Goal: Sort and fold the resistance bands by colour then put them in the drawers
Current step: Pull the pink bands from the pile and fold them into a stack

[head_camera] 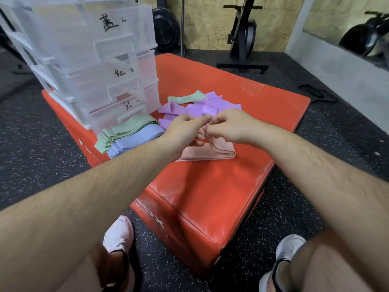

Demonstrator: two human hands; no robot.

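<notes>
Both my hands — left (185, 128), right (230, 127) — pinch a pink band (212, 153) on the red box (210, 186), fingers closed on it, I think — blurry; purple pile (200, 108) behind.

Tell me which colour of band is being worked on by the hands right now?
The pink band, pinched between both hands at the front of the orange box. The green and blue stacks and the purple heap lie untouched.

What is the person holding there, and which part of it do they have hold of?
A pink band. The left hand and right hand both pinch its raised upper end, while the rest lies on the orange box.
</notes>
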